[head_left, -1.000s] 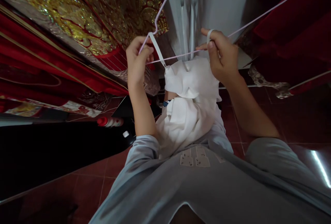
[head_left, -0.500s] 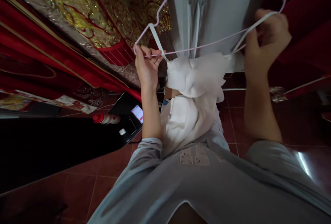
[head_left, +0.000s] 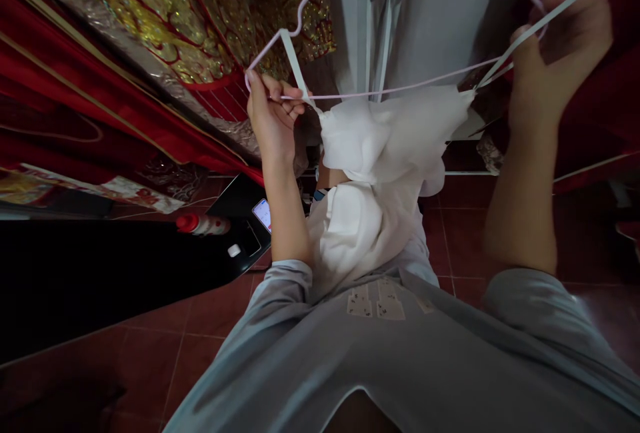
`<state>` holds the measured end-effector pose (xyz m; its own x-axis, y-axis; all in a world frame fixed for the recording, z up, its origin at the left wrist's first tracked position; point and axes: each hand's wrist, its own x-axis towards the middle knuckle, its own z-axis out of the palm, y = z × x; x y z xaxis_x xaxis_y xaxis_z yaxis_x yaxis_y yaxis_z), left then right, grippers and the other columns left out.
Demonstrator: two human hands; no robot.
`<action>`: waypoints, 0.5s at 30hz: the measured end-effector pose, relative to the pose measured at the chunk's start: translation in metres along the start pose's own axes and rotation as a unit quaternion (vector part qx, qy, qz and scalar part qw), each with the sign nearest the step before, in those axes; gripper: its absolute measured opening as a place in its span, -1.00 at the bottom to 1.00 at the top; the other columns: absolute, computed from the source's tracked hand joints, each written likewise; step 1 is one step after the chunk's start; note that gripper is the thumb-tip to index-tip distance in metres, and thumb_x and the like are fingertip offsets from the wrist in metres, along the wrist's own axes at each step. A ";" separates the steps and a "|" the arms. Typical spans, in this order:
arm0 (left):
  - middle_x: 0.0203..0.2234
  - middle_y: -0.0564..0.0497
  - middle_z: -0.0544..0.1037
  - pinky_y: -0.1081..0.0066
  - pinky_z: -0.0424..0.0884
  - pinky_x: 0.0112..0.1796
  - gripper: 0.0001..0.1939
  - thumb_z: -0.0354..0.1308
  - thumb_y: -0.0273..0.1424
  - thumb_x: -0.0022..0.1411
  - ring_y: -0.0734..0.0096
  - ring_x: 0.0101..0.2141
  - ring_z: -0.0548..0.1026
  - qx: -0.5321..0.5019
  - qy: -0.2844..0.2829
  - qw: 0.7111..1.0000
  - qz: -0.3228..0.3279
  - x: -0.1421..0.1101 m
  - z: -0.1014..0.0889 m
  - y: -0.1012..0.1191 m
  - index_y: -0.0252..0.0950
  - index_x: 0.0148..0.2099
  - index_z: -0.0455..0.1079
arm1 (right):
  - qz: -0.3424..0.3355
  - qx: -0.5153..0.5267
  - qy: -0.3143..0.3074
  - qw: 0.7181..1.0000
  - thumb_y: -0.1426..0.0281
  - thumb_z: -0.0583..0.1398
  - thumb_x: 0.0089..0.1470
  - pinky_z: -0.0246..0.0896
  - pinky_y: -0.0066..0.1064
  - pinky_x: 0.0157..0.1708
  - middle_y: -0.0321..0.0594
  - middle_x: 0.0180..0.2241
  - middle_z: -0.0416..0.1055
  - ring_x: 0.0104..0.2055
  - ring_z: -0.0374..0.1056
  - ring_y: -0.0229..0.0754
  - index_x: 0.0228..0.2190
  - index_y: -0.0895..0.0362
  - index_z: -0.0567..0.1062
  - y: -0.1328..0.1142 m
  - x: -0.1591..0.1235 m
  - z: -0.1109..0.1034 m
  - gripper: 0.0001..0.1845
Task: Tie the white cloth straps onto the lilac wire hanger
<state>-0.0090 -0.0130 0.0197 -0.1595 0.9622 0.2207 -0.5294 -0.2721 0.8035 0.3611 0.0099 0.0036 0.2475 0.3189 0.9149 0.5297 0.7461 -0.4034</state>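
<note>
Grey-blue shirt (head_left: pixel 425 360) with pale printed patches (head_left: pixel 390 301)

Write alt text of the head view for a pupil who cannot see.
A person's left hand grips a thin pale-pink hanger bearing one narrow white strap of a white cloth garment; the right hand stretches its other strap.

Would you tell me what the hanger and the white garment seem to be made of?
Hanger: probably coated metal wire, smooth-looking; it is thin and crisply bent.
White garment: light, matte fabric, judging by its soft folds; whether cotton or synthetic, I cannot tell.
</note>
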 end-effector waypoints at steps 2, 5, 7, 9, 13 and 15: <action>-0.59 0.01 0.36 0.45 0.27 -0.52 -0.39 -0.44 -0.26 0.65 0.37 -0.50 0.46 -0.005 -0.018 1.000 0.010 0.002 -0.001 0.000 -0.24 -0.48 0.09 | 0.027 -0.008 -0.032 0.999 0.62 0.24 -0.09 0.15 -0.37 -0.30 -0.24 -0.39 0.39 -0.36 0.28 -0.26 -0.35 0.14 0.50 -0.009 0.012 0.002 -0.79; -0.58 0.04 0.35 0.49 0.23 -0.53 -0.42 -0.42 -0.23 0.66 0.43 -0.51 0.40 -0.014 -0.018 1.000 0.020 0.002 0.000 -0.001 -0.25 -0.45 0.07 | 0.056 -0.044 -0.090 0.993 0.67 0.27 -0.21 -0.02 -0.40 -0.41 -0.31 -0.50 0.34 -0.46 0.15 -0.36 -0.52 0.15 0.41 -0.029 0.029 0.011 -0.77; -0.58 0.05 0.35 0.51 0.22 -0.54 -0.43 -0.41 -0.21 0.66 0.46 -0.53 0.36 -0.023 -0.010 1.000 0.018 0.002 0.001 -0.002 -0.25 -0.43 0.06 | 0.074 -0.062 -0.122 0.988 0.71 0.28 -0.28 -0.11 -0.40 -0.45 -0.35 -0.56 0.29 -0.52 0.09 -0.41 -0.60 0.14 0.32 -0.040 0.036 0.018 -0.70; -0.58 0.06 0.34 0.52 0.20 -0.55 -0.44 -0.41 -0.19 0.65 0.48 -0.54 0.33 -0.032 -0.004 0.999 0.010 0.003 0.001 -0.003 -0.26 -0.42 0.05 | 0.088 -0.066 -0.155 0.982 0.71 0.29 -0.28 -0.14 -0.41 -0.48 -0.39 -0.59 0.25 -0.56 0.06 -0.45 -0.63 0.13 0.26 -0.045 0.041 0.022 -0.66; -0.58 0.07 0.31 0.52 0.18 -0.57 -0.45 -0.37 -0.13 0.63 0.48 -0.51 0.39 -0.027 0.009 1.000 -0.004 0.006 0.001 -0.006 -0.24 -0.42 0.01 | 0.109 -0.080 -0.219 0.966 0.68 0.32 -0.26 -0.15 -0.44 -0.50 -0.45 -0.58 0.20 -0.55 0.04 -0.48 -0.56 0.15 0.34 -0.047 0.048 0.026 -0.70; -0.58 0.06 0.31 0.51 0.20 -0.58 -0.45 -0.36 -0.10 0.62 0.45 -0.52 0.41 -0.012 0.023 1.000 -0.013 0.006 0.001 -0.008 -0.24 -0.43 0.00 | 0.084 -0.098 -0.245 0.961 0.75 0.25 -0.28 -0.03 -0.44 -0.43 -0.41 -0.47 0.30 -0.46 0.14 -0.44 -0.43 0.15 0.44 -0.053 0.051 0.027 -0.65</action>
<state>-0.0046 -0.0049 0.0154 -0.1840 0.9676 0.1731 -0.5532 -0.2475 0.7954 0.3237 0.0025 0.0716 -0.0435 0.6983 0.7145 0.6699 0.5509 -0.4977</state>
